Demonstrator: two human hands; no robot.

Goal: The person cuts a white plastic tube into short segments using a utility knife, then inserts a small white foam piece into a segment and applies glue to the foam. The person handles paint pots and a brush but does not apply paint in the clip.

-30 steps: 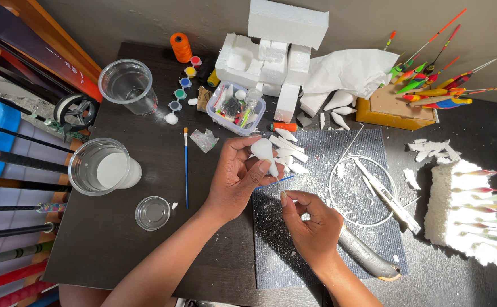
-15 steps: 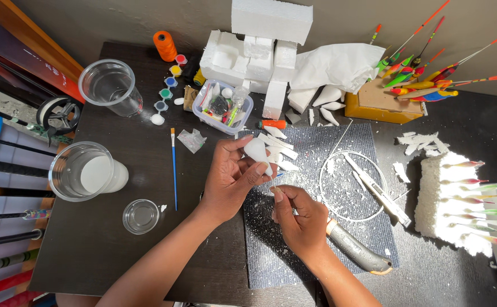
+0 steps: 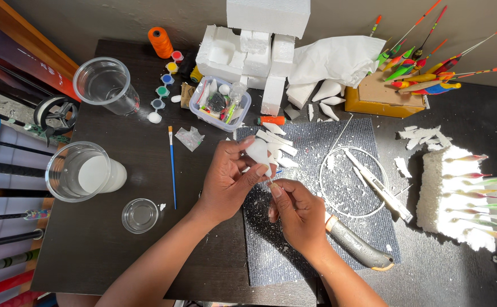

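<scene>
While the left hand (image 3: 228,182) pinches the small white foam piece (image 3: 258,152) between thumb and fingers, just above the grey mat (image 3: 316,227), the right hand (image 3: 299,213) sits just below it with fingers closed on something thin; too small to tell what. Main risk: foam is brittle, so too hard a pinch likely crushes or snaps the shaped piece, and crumbs already litter the mat. If the thin tool slips, it probably goes into the left thumb, since both hands are nearly touching. The utility knife (image 3: 359,247) lies just beside the right wrist, so a pull back could knock it. The 2 clear cups (image 3: 84,170) and the small paint pots (image 3: 163,91) are well apart on the dark surface (image 3: 118,250), so spill risk looks low.
</scene>
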